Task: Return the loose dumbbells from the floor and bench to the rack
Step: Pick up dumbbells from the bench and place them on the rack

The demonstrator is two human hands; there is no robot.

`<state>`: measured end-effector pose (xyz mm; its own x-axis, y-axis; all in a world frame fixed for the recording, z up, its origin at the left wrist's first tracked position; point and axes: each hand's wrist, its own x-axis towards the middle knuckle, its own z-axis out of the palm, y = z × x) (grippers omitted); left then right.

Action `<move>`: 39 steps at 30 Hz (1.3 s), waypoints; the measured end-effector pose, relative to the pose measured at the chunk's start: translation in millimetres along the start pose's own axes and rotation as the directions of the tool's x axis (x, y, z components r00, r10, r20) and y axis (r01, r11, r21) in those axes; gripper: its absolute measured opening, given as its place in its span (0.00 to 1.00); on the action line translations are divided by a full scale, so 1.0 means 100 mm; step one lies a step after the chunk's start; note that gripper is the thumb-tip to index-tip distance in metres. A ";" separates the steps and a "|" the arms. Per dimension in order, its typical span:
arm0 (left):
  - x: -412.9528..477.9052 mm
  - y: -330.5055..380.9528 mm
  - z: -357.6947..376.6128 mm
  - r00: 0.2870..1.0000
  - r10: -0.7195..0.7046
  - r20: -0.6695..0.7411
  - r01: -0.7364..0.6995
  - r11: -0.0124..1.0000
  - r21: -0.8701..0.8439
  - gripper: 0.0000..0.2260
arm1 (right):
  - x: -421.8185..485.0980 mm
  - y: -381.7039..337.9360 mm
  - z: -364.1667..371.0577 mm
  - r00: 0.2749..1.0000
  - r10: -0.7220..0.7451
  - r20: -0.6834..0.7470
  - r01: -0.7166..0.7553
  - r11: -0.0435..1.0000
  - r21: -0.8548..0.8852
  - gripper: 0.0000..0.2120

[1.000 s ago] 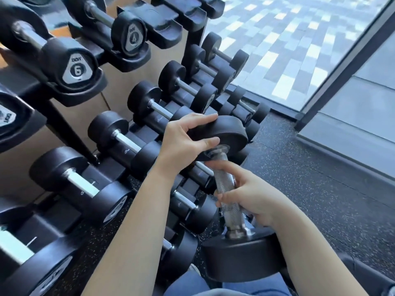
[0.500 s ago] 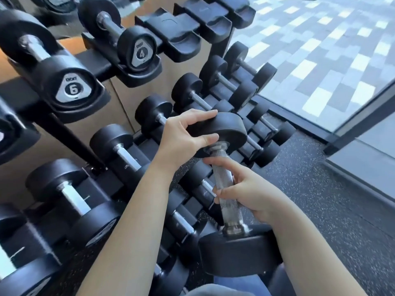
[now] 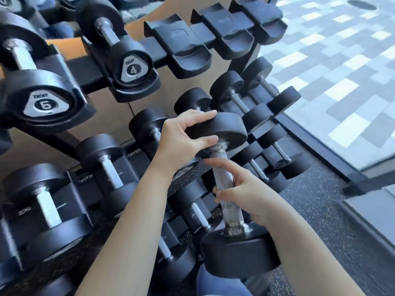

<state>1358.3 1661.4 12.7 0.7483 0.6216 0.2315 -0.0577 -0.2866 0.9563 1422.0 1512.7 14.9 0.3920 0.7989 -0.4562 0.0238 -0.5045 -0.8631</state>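
Note:
I hold a black dumbbell (image 3: pixel 226 184) nearly upright in front of the rack (image 3: pixel 89 80), its knurled steel handle between two round heads. My left hand (image 3: pixel 181 139) grips the rim of the upper head. My right hand (image 3: pixel 248 193) wraps the handle's lower part, index finger stretched along it. The lower head hangs just above my knee. Three empty black cradles (image 3: pixel 188 50) sit on the rack's top tier at the right, just above the raised dumbbell.
Dumbbells marked 6 (image 3: pixel 44 103) and 4 (image 3: pixel 132 69) rest on the top tier. Several smaller dumbbells (image 3: pixel 256 99) fill the lower tiers. Speckled rubber floor (image 3: pixel 320 210) runs to a glass wall (image 3: pixel 342 71) on the right.
The view has tilted up and closed in on the rack. The dumbbell, still held in both hands, now sits higher against the rack, nearer the empty top cradles.

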 end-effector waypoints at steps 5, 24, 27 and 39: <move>0.15 -0.03 0.09 0.997 -0.025 -0.077 0.027 1.000 0.015 0.21 | 0.15 -0.10 -0.23 0.997 0.040 0.067 -0.037 0.998 -0.044 0.34; 0.23 -0.18 -0.03 0.966 -0.082 -0.243 0.113 0.987 0.114 0.21 | 0.63 -0.07 -0.29 0.971 0.035 0.238 -0.023 0.999 -0.049 0.33; 0.25 -0.21 -0.02 0.960 -0.094 -0.262 0.125 0.987 0.105 0.21 | 0.67 -0.07 -0.33 0.968 0.036 0.249 -0.023 0.998 -0.054 0.34; 0.43 -0.30 -0.05 0.961 -0.106 -0.255 0.132 0.987 0.086 0.21 | 0.87 -0.15 -0.38 0.965 0.031 0.259 -0.019 0.999 -0.049 0.33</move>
<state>1389.1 1700.8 -5.2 0.5571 0.8137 0.1661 0.0991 -0.2638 0.9595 1490.5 1576.9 -4.0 0.1412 0.8402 -0.5236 0.0617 -0.5353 -0.8424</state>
